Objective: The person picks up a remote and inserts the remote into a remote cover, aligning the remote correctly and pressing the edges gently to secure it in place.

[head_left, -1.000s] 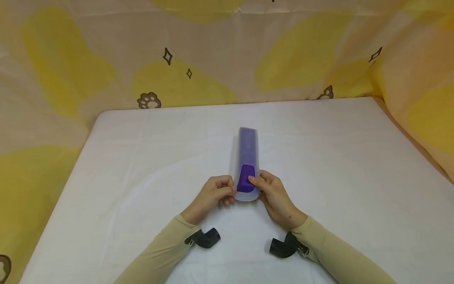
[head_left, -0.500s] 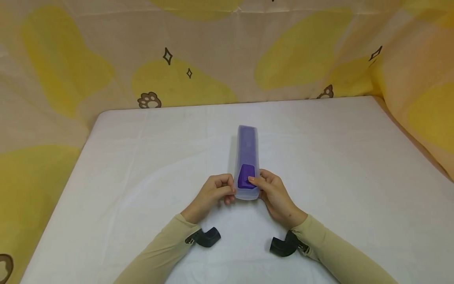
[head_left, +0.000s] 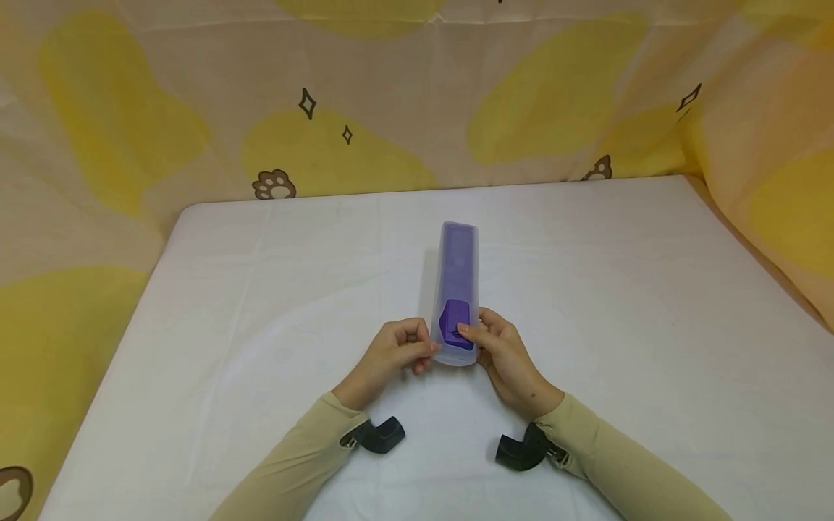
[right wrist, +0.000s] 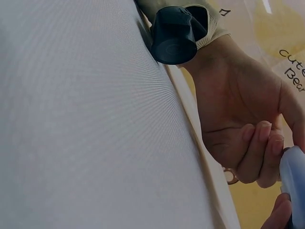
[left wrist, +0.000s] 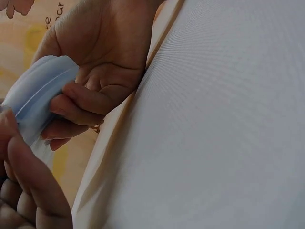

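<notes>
A long, slim translucent case (head_left: 459, 264) with a dark purple latch (head_left: 455, 312) at its near end is held up between both hands in the head view. My right hand (head_left: 511, 362) grips its right side, thumb on the latch and fingers curled beneath. At the near left corner, my left hand (head_left: 397, 354) pinches the edge with its thumb tip and bent index finger. The case's pale end (left wrist: 45, 88) shows in the left wrist view, with the right hand's fingers (left wrist: 78, 107) under it. What lies inside the case is hidden.
A white-covered table (head_left: 293, 275) lies below the hands. Behind it and at both sides hangs a yellow patterned cloth (head_left: 391, 87). Black wrist mounts (head_left: 381, 435) jut inward from both sleeves.
The far end of the case has risen and swung slightly right, and its latch has turned a little. Both hands keep their hold, nearly in place.
</notes>
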{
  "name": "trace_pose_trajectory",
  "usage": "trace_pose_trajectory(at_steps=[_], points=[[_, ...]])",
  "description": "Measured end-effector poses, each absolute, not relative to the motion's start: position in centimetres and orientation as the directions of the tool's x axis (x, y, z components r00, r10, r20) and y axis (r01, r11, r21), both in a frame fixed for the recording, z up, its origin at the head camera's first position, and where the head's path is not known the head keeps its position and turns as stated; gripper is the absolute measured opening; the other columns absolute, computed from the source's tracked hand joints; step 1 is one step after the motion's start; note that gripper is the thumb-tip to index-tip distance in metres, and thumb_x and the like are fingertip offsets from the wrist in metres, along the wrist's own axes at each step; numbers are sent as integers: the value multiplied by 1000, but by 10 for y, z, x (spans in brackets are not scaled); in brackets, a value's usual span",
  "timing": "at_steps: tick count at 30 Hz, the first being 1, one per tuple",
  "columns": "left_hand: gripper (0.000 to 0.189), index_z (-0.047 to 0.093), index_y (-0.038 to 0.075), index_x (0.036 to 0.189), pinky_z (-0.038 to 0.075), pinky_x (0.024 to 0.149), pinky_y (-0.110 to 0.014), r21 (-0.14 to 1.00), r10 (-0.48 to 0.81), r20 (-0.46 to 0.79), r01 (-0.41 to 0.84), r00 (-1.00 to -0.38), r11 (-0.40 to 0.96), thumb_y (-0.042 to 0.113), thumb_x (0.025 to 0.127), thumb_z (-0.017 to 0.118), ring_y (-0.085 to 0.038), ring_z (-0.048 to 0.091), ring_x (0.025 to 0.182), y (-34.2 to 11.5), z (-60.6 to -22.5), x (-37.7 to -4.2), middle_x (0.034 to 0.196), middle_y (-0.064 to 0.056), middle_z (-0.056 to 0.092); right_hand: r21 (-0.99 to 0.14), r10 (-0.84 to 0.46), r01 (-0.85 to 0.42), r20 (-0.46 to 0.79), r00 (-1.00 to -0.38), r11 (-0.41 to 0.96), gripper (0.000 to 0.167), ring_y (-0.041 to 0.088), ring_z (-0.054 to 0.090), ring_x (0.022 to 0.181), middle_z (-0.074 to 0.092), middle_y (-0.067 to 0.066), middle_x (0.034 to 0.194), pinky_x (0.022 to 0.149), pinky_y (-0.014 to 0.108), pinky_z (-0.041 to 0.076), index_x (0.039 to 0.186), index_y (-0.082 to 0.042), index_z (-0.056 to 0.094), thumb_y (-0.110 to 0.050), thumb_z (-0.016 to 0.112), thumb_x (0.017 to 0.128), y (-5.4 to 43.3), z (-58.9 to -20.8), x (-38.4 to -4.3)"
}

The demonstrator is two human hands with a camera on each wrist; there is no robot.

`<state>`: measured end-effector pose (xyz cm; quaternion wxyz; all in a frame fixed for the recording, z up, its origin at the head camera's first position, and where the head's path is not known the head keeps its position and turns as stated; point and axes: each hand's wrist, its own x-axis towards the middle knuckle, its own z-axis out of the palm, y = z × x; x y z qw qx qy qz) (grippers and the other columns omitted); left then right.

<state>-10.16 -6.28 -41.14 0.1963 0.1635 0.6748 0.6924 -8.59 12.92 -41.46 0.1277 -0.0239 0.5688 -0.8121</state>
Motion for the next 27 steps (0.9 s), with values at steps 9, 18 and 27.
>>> trace_pose_trajectory(at_steps=[9, 18, 27], points=[[20, 54, -2, 101, 49, 58, -25, 992, 360, -97, -118, -928, -38, 18, 95, 53, -13, 54, 63, -61, -408, -105, 74, -1, 58, -947, -274, 114, -28, -961, -302, 41, 15, 63, 98, 68, 2, 105, 87, 30, 50, 128, 3, 42, 0, 56, 89, 128, -413, -85], [43, 53, -1, 127, 52, 71, -29, 993, 391, -86, -109, -917, -37, 29, 97, 53, -15, 62, 87, -65, -410, -105, 108, -13, 65, -964, -379, 85, 17, -925, -252, 44, 19, 63, 101, 63, 9, 115, 87, 32, 51, 127, 3, 43, 0, 62, 87, 126, -412, -84], [48, 50, 1, 133, 51, 81, -32, 998, 414, -29, -50, -910, -41, 31, 95, 56, -18, 59, 98, -66, -415, -104, 114, -15, 60, -982, -337, 74, -12, -941, -172, 60, 21, 55, 115, 50, 24, 132, 91, 30, 48, 136, 7, 39, -1, 67, 84, 125, -413, -82]])
